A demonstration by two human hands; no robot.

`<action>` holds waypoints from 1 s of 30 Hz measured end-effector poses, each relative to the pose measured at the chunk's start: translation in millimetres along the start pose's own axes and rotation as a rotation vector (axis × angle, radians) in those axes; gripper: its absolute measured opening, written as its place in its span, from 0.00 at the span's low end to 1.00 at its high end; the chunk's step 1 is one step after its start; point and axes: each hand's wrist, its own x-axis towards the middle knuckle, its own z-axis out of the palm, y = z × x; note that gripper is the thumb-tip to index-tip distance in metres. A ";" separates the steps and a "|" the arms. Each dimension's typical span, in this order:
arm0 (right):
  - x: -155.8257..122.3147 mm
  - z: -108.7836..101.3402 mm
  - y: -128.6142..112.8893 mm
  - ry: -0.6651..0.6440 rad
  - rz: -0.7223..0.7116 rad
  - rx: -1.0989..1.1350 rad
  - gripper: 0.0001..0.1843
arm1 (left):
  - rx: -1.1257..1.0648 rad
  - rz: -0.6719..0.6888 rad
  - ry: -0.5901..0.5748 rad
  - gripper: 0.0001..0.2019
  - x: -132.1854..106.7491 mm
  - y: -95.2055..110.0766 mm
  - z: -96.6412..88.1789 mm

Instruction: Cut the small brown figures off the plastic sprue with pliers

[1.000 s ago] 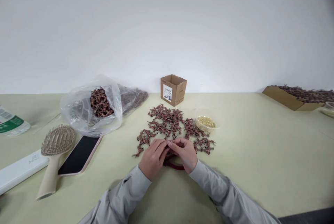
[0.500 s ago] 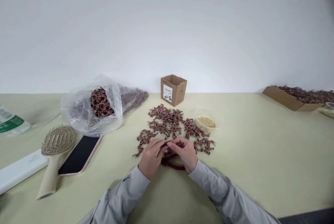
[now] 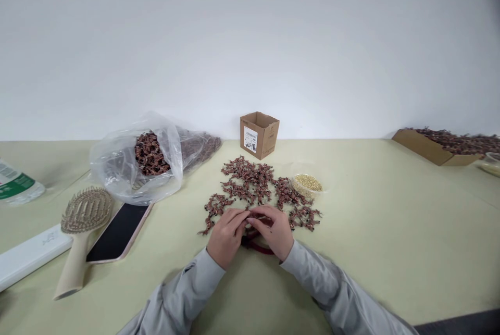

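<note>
Pale surface (image 3: 390, 251), its far edge along a wall. On its left half, toward the far edge, I log a clear plastic bag (image 3: 113, 168), mouth open, brown pieces inside. By the far edge, well to the right: a cardboard tray (image 3: 420, 148) heaped with similar pieces. Toward the left edge: a white case (image 3: 35, 257), a hairbrush (image 3: 77, 257) whose handle points to the near edge, a dark-screened phone (image 3: 119, 233) just beside the brush, and part of a bottle (image 3: 17, 186). Open box (image 3: 270, 139), upright, at the middle of the far edge.

Left hand (image 3: 226, 236) and right hand (image 3: 277, 231) meet over the middle, nearer the near edge, thumbs and fingertips drawn together; I cannot tell whether either grasps a piece, as the fingers hide it. Partly under them: a tool with red handles (image 3: 260, 249). Right of middle, a clear tub (image 3: 308, 185) of gold bits. Loose brown pieces (image 3: 248, 173) lie spread between box and hands, some near the tub.
</note>
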 end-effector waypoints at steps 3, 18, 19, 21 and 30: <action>-2.2 1.4 2.0 0.012 -0.010 -0.032 0.08 | 0.038 0.030 -0.008 0.11 -2.1 -1.7 1.4; 4.5 1.8 13.4 -0.044 0.115 0.094 0.12 | 0.106 0.135 -0.033 0.12 -2.9 -2.5 -1.1; 4.5 1.7 14.0 -0.041 0.130 0.109 0.12 | 0.104 0.137 -0.033 0.12 -2.9 -2.2 -1.3; 4.0 1.6 14.0 -0.041 0.156 0.137 0.12 | 0.100 0.139 -0.031 0.13 -2.7 -1.9 -1.7; 4.7 1.0 12.6 -0.027 0.169 0.180 0.11 | 0.086 0.148 -0.017 0.12 -1.5 -0.8 -1.3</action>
